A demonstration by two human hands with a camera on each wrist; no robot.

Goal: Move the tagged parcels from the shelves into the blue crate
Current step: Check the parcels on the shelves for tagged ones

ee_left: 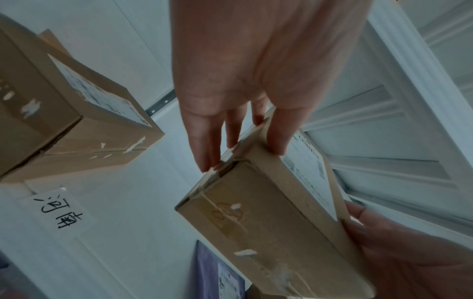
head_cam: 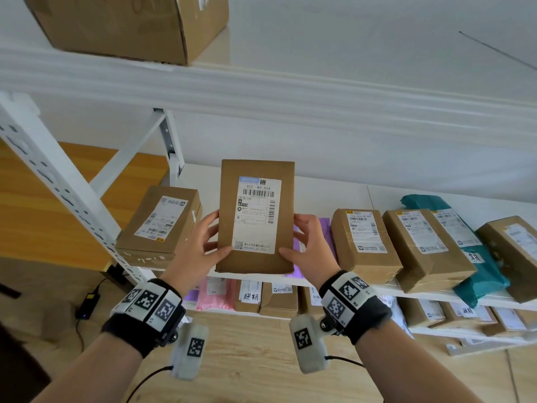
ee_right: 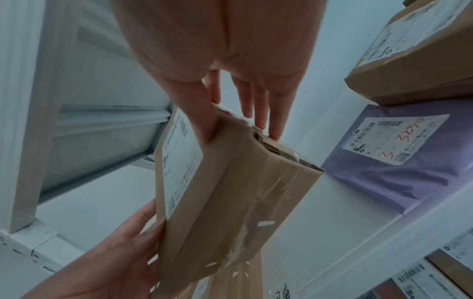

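While the white rack (head_cam: 66,196) fills the view, its middle shelf (head_cam: 316,193) carries a row of parcels. At the top left sits a big carton (head_cam: 125,24) on the upper shelf. On the middle shelf, a teal bag (head_cam: 476,271) lies to the right under two brown boxes, a labelled box (head_cam: 363,242) stands just right of centre, and another box (head_cam: 159,222) rests at the left end by the upright. A purple mailer (ee_right: 399,153) lies flat on the shelf between the centre and the right-hand boxes. Below, the lower shelf holds more boxes and a pink bag (head_cam: 216,292).

Held up off the shelf at the centre is the parcel (head_cam: 255,216), a flat brown box, upright, label facing the person. The left hand (head_cam: 200,245) holds its left edge, thumb on the front and fingers (ee_left: 207,149) nearly straight along the back corner. The right hand (head_cam: 309,245) holds the right edge likewise, thumb in front, fingers (ee_right: 271,119) spread a little against the taped end. Both hands are clamped on the parcel from opposite sides. A handwritten tag (ee_left: 60,210) is stuck to the shelf edge.
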